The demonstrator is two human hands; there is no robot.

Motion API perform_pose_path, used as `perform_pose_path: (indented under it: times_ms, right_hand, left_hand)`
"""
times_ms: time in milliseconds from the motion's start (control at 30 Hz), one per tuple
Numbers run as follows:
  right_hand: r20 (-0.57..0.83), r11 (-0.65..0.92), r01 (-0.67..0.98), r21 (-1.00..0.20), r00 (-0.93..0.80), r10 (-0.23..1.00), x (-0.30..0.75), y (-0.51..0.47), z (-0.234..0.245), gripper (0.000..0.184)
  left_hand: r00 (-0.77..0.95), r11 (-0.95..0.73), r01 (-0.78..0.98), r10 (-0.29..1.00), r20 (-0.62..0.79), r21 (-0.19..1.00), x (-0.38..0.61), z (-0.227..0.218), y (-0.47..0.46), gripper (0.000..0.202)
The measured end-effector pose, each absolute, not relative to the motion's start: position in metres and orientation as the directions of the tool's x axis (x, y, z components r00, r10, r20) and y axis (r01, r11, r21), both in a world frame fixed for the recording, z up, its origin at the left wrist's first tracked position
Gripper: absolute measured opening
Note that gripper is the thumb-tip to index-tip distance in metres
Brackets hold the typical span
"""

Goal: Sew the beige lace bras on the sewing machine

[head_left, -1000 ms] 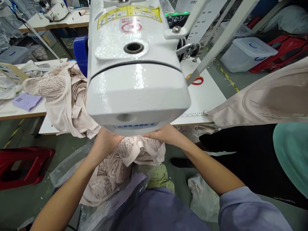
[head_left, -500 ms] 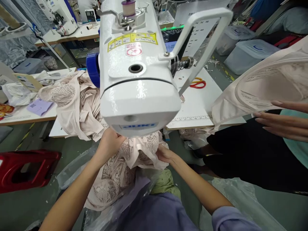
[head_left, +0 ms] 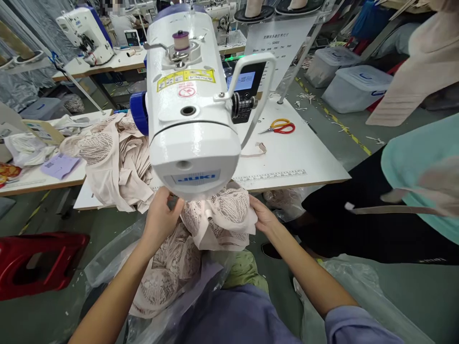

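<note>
A beige lace bra point(head_left: 229, 210) lies at the front of the white sewing machine point(head_left: 195, 155), partly hidden under its head. My left hand point(head_left: 162, 216) is closed at the bra's left edge, thumb and fingers pinched close under the machine head, fingertips partly hidden. On the other side, my right hand point(head_left: 262, 214) grips the bra's right edge, its fingers partly behind the fabric. Below my left hand, more lace bras point(head_left: 167, 282) rest in clear plastic on my lap.
Stacked beige bras point(head_left: 118, 162) lie left of the machine. Red-and-yellow-handled scissors point(head_left: 281, 126) and a fabric strip point(head_left: 256, 151) are on the white table point(head_left: 304, 155). A person in a teal top point(head_left: 426, 153) stands at right. A red stool point(head_left: 43, 260) is at left.
My right hand has moved right and slightly up with the bra's edge, showing more of the cups. The co-worker's beige garment at right has swung up and away from the table.
</note>
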State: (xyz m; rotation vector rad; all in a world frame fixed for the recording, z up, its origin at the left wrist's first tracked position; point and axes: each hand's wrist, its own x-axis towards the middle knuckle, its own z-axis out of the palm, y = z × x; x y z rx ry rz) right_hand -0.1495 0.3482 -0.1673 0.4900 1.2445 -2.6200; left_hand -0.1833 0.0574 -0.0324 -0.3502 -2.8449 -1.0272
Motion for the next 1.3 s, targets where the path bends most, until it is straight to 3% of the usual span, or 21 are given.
perform_pose_path:
  times_ms: [133,233,300,367,433,467,533,600,667,767,933,1167,1300]
  right_hand:
    - [-0.301,-0.595,0.184,-0.783,-0.948,0.102,-0.153,0.363,-0.132,0.028]
    - [-0.119,-0.479,0.044,-0.877,-0.985,0.128,-0.144,0.36,-0.095,0.017]
    - [0.073,-0.289,-0.06,-0.955,-0.997,-0.035,-0.13,0.348,-0.067,0.012]
    - [0.19,-0.078,-0.173,-0.982,-0.912,-0.363,-0.112,0.331,-0.045,0.009]
    - [0.168,0.075,-0.253,-0.965,-0.81,-0.562,-0.093,0.314,-0.031,0.016]
    - [0.136,0.134,-0.253,-0.958,-0.814,-0.565,-0.085,0.307,-0.029,0.019]
    - [0.053,0.206,-0.164,-0.965,-0.887,-0.458,-0.073,0.298,-0.033,0.019]
    - [-0.051,0.216,-0.035,-0.976,-0.924,-0.379,-0.067,0.294,-0.044,0.027]
    - [-0.104,0.233,0.008,-0.972,-0.909,-0.403,-0.064,0.29,-0.057,0.034]
    - [-0.06,0.303,-0.073,-0.95,-0.912,-0.407,-0.062,0.278,-0.071,0.035]
    - [0.082,0.346,-0.146,-0.927,-0.978,-0.192,-0.057,0.254,-0.072,0.036]
    - [0.099,0.159,-0.121,-0.98,-0.985,-0.14,-0.05,0.238,-0.061,0.036]
    - [0.081,0.029,-0.084,-0.996,-0.993,-0.081,-0.052,0.236,-0.07,0.036]
  left_hand:
    - [-0.941,0.761,0.307,0.154,0.301,0.571,-0.156,-0.026,0.056,0.016]
    - [-0.83,0.662,0.539,0.31,0.464,0.521,-0.125,-0.015,0.072,0.021]
    - [-0.694,0.517,0.715,0.451,0.561,0.47,-0.107,-0.008,0.087,0.032]
    - [-0.587,0.41,0.809,0.58,0.565,0.421,-0.096,-0.003,0.099,0.046]
    - [-0.618,0.415,0.773,0.663,0.423,0.479,-0.091,-0.005,0.104,0.047]
    - [-0.682,0.465,0.697,0.666,0.302,0.546,-0.091,-0.008,0.103,0.038]
    - [-0.792,0.566,0.474,0.609,0.045,0.675,-0.093,-0.015,0.097,0.022]
    - [-0.837,0.605,0.312,0.54,-0.09,0.733,-0.097,-0.022,0.088,0.028]
    - [-0.864,0.604,0.306,0.5,-0.051,0.736,-0.1,-0.027,0.083,0.03]
    - [-0.892,0.612,0.363,0.445,0.073,0.703,-0.102,-0.031,0.083,0.027]
    - [-0.941,0.617,0.289,0.325,0.098,0.732,-0.094,-0.039,0.097,0.031]
    - [-0.929,0.581,0.363,0.282,0.238,0.729,-0.079,-0.046,0.102,0.03]
    - [-0.837,0.606,0.546,0.355,0.417,0.579,-0.076,-0.044,0.104,0.025]
